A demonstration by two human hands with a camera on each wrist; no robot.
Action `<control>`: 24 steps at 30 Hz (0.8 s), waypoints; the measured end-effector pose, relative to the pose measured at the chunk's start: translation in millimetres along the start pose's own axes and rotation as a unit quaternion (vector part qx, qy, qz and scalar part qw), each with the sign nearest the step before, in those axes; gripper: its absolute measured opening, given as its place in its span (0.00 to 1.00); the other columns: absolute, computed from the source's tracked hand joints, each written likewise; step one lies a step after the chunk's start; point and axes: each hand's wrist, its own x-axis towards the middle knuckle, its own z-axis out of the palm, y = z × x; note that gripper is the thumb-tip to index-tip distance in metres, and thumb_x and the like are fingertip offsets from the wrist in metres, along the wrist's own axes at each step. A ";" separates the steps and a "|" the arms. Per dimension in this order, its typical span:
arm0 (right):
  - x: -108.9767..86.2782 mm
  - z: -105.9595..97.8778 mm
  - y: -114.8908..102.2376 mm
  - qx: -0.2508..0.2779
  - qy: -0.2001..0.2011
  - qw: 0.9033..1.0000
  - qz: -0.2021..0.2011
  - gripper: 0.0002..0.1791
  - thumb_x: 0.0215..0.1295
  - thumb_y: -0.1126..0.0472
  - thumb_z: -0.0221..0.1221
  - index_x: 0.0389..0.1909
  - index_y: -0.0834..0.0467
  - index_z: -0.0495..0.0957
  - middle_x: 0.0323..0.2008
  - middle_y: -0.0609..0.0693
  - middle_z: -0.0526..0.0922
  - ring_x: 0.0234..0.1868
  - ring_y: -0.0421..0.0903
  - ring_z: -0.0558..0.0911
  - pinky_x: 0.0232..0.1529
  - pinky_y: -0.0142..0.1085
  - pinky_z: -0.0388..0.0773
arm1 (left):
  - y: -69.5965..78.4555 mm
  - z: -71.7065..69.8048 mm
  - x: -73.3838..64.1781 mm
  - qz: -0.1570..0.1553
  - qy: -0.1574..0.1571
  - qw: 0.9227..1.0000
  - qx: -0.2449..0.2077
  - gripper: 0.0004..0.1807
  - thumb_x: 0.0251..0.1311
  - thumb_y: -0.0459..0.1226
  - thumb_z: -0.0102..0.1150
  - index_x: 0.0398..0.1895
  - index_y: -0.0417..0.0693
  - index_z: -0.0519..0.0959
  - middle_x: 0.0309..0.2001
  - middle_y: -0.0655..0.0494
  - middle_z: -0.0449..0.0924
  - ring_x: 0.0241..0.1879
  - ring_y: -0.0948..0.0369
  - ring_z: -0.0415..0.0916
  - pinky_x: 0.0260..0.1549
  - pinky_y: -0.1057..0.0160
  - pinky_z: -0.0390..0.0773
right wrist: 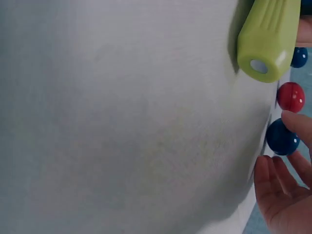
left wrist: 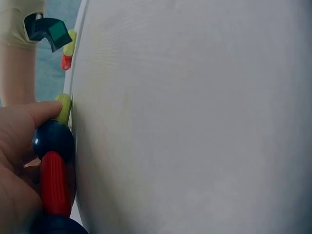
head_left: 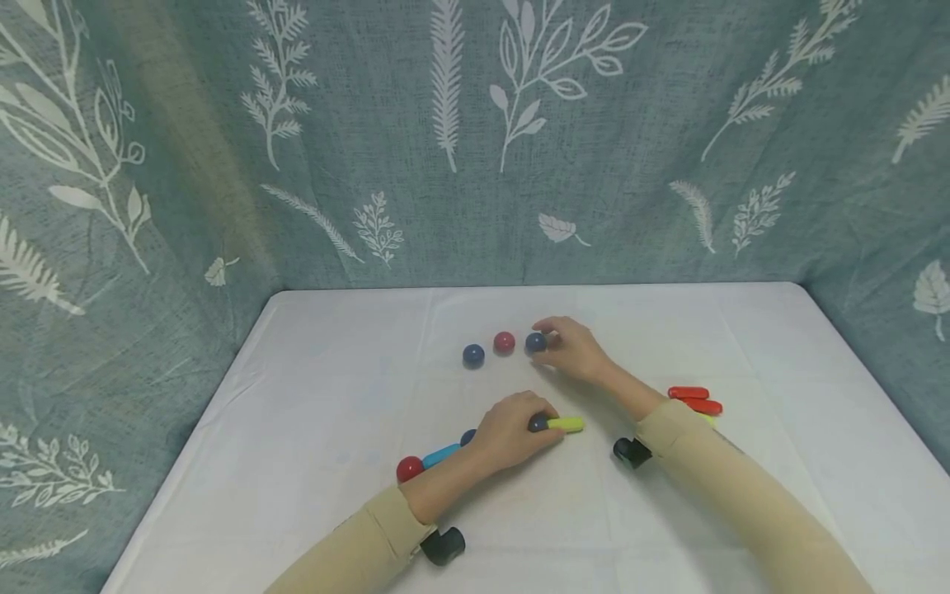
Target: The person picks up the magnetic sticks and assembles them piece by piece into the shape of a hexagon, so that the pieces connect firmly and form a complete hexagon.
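Observation:
My left hand grips a chain of toy balls and grooved rods low over the table. In the left wrist view, its thumb lies on a yellow-green rod, joined to a dark blue ball and a red rod. From the head, the chain's far end shows a red ball and a light blue rod; the forearm hides part. My right hand has thumb and fingers curled round a loose blue ball on the table. How firmly they press is unclear.
A loose red ball and another blue ball sit left of my right hand. Red rods and a partly hidden yellow-green one lie beside the right forearm. The white table meets a patterned curtain at the back.

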 end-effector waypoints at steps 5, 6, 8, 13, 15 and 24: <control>1.3 1.4 1.3 -0.009 -0.005 1.000 -0.001 0.24 0.60 0.61 0.66 0.57 0.62 0.75 0.54 0.59 0.79 0.53 0.56 0.78 0.52 0.47 0.77 | 0.9 0.2 -0.4 0.000 -0.001 1.000 -0.002 0.11 0.60 0.46 0.65 0.41 0.52 0.84 0.40 0.60 0.82 0.44 0.61 0.78 0.47 0.64 0.75; 0.3 1.0 1.6 -0.009 -0.005 1.000 -0.002 0.24 0.60 0.61 0.66 0.57 0.62 0.75 0.53 0.58 0.79 0.52 0.56 0.79 0.51 0.46 0.77 | 1.1 0.3 -0.5 0.001 -0.001 1.000 -0.002 0.11 0.60 0.46 0.65 0.41 0.52 0.84 0.40 0.60 0.82 0.44 0.61 0.78 0.47 0.64 0.75; -3.5 -0.6 2.7 -0.003 -0.006 1.000 -0.001 0.23 0.60 0.60 0.66 0.56 0.61 0.76 0.52 0.57 0.80 0.51 0.55 0.80 0.50 0.45 0.78 | 1.7 0.1 -0.8 0.002 -0.002 1.000 -0.003 0.11 0.60 0.46 0.65 0.41 0.51 0.84 0.40 0.60 0.82 0.44 0.61 0.78 0.47 0.64 0.75; -23.3 -9.5 5.4 0.031 -0.023 0.999 0.017 0.24 0.60 0.56 0.67 0.56 0.59 0.77 0.52 0.55 0.81 0.51 0.55 0.80 0.47 0.45 0.79 | 1.9 -0.2 -1.0 0.006 -0.001 1.000 -0.008 0.11 0.60 0.46 0.65 0.41 0.51 0.84 0.40 0.59 0.82 0.44 0.61 0.78 0.47 0.64 0.75; -33.4 -13.9 8.4 0.042 -0.034 0.998 0.027 0.24 0.60 0.56 0.67 0.57 0.59 0.77 0.53 0.55 0.81 0.53 0.55 0.79 0.50 0.47 0.78 | 1.7 -0.2 -1.0 0.004 -0.002 1.000 -0.011 0.11 0.60 0.46 0.65 0.42 0.51 0.84 0.40 0.59 0.82 0.45 0.60 0.78 0.48 0.64 0.75; -81.1 -32.5 33.1 0.060 -0.072 0.995 0.024 0.24 0.60 0.56 0.66 0.57 0.59 0.77 0.51 0.54 0.81 0.53 0.55 0.79 0.52 0.50 0.75 | 1.1 -2.0 -2.0 -0.013 -0.003 1.000 -0.022 0.12 0.61 0.47 0.64 0.43 0.52 0.84 0.42 0.59 0.82 0.48 0.59 0.78 0.51 0.61 0.74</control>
